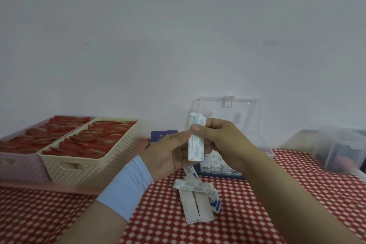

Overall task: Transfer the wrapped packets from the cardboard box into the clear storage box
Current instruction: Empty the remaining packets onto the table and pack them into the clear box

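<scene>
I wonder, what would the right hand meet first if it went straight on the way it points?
Probably the left hand: the right hand points leftward, with only the gripped packets between.

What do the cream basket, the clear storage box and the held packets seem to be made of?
The cream basket looks like matt moulded plastic: regular perforations, a handle slot. The clear storage box seems hard glossy plastic; the wall shows through its raised lid. The wrapped packets are probably thin matt paper: white with blue print, no gloss visible.
</scene>
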`<state>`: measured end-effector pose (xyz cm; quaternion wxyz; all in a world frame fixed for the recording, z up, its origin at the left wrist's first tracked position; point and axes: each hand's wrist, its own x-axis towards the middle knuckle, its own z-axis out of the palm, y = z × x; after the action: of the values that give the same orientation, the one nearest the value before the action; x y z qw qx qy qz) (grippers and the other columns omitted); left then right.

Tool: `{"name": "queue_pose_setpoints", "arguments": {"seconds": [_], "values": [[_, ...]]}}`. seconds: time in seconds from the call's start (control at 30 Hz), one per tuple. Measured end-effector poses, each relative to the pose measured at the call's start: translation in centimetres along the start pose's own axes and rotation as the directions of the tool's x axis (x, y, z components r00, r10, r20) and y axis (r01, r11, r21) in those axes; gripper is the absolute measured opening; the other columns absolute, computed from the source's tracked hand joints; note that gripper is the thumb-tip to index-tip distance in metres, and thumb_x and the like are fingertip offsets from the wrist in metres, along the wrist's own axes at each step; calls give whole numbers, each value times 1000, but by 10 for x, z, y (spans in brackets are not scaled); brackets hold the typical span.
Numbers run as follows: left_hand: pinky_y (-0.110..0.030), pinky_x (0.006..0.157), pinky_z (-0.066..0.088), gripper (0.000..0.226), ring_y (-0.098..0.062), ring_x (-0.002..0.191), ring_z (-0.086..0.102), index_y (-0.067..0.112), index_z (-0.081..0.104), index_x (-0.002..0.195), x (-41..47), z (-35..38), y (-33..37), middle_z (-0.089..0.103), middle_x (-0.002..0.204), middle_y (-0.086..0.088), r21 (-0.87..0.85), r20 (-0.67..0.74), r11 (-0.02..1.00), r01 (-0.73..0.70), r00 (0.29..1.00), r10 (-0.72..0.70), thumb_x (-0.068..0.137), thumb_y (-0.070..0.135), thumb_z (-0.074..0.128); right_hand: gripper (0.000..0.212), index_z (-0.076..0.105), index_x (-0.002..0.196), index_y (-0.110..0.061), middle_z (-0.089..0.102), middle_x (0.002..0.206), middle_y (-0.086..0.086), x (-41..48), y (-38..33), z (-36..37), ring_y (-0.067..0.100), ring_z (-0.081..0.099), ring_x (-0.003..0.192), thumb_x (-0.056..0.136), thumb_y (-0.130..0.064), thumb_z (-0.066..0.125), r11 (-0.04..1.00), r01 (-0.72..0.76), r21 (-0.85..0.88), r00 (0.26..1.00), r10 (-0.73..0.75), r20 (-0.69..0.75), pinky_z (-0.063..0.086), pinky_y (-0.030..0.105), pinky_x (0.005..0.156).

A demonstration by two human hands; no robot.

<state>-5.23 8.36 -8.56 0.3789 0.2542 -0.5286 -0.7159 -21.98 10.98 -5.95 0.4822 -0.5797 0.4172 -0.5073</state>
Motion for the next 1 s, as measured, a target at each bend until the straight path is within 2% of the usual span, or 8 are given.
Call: {"name": "queue_pose_setpoints", "arguments": {"seconds": [0.07,0.17,0.33,0.47,0.6,0.73,0.93,1.0], "values": [[-34,76,62,32,-21,89,74,13,79,99,-1,0,-3,75,100,-14,-37,76,999,-27,997,30,81,38,71,19,70,79,-11,72,76,8,-2,0,2,21,67,66,75,-28,76,999,-24,37,997,22,69,56,33,64],[-37,72,62,53,-24,81,75,10,80,94,-1,-1,-6,75,91,-15,-105,126,994,-31,991,44,52,38,96,25,68,86,-8,69,71,3,-3,0,4,16,63,63,77,-31,74,997,-65,38,991,60,120,54,32,67],[-32,61,61,36,-22,70,71,2,69,105,1,-1,-6,73,92,-14,-168,-26,985,-48,999,44,80,28,69,39,61,109,-26,70,106,-4,-2,-1,5,6,69,81,81,-50,74,955,82,-286,987,-118,-113,52,29,77],[-36,75,60,35,-23,86,71,7,72,111,3,-6,-6,71,104,-11,-200,-35,978,-64,998,59,88,31,62,50,53,92,-35,38,143,-27,-12,-7,2,-9,48,120,60,-46,90,680,334,-653,941,-281,189,44,18,94],[-34,72,60,30,-23,88,72,8,76,101,4,-6,-10,72,104,-13,-205,-30,977,-63,998,58,87,28,60,52,54,90,-30,39,144,-21,-5,5,6,-1,54,113,59,-50,90,443,430,-787,892,-345,293,51,25,94],[-32,60,58,27,-24,83,72,3,67,108,3,-11,-12,71,102,-15,-233,26,971,-43,998,51,91,22,57,46,52,85,-35,46,135,-22,-2,7,3,-5,55,106,61,-50,88,447,432,-783,885,-380,271,53,27,92],[-32,62,59,18,-22,80,72,6,72,94,4,-11,-15,73,92,-13,-212,41,975,-70,996,80,89,17,59,57,56,97,-28,47,133,-22,-5,6,7,-4,55,112,59,-50,91,462,426,-778,897,-327,298,54,28,94],[-33,68,60,18,-23,85,72,8,76,97,4,-14,-14,72,99,-14,-190,63,980,-67,995,80,85,20,70,65,53,110,-32,46,137,-25,-8,3,5,-2,57,113,60,-46,93,597,369,-713,930,-240,279,55,28,95]]}}
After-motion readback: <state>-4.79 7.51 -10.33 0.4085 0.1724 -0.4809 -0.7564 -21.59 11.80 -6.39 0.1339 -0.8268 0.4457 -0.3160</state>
